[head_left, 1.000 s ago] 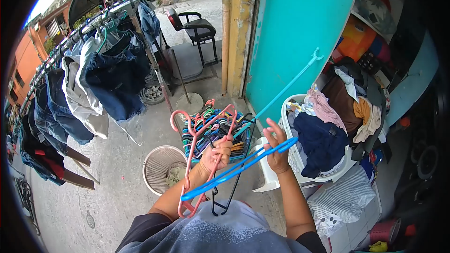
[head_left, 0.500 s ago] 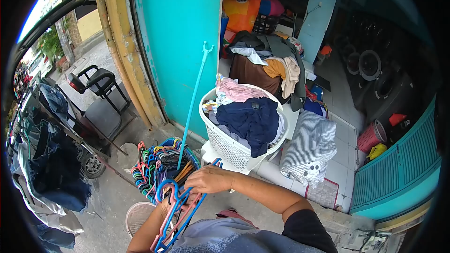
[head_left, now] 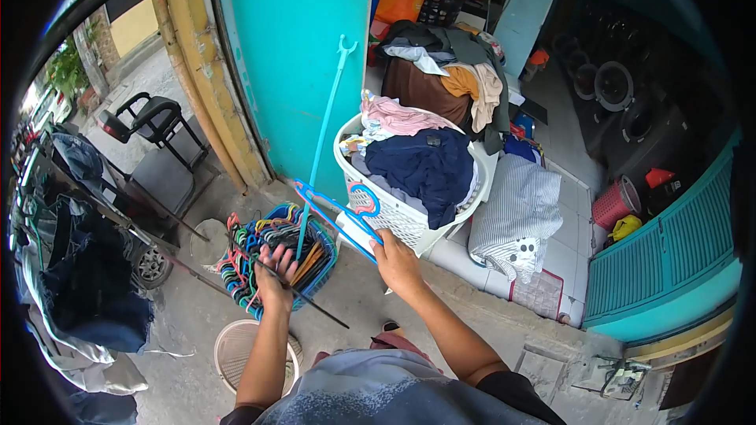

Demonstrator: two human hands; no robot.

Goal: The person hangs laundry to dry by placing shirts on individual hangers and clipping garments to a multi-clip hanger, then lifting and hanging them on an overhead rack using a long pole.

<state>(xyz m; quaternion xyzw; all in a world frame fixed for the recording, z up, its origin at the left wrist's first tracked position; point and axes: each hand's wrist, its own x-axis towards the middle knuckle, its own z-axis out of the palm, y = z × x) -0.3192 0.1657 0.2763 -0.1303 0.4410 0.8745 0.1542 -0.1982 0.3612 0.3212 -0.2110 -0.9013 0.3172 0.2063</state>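
R fingers point(head_left: 381, 245) grasping blue hanger point(head_left: 354, 221) by near end; L fingers point(head_left: 279, 255) parted, blk hanger point(head_left: 321, 309) across their base, grip unclear.

Turquoise panel point(head_left: 279, 71) beside yellow post point(head_left: 193, 55), grey concrete floor point(head_left: 185, 346), louvred shutter point(head_left: 661, 267).

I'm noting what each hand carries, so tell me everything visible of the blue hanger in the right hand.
The blue hanger looks like smooth plastic, with slim bars and a curved hook. The right hand grips it at the end nearer the person, and it slants, its far end pointing away to the left. Pink shows close alongside the hook, seemingly another hanger. In this view, part of it overlaps the white laundry basket; whether they touch is unclear.
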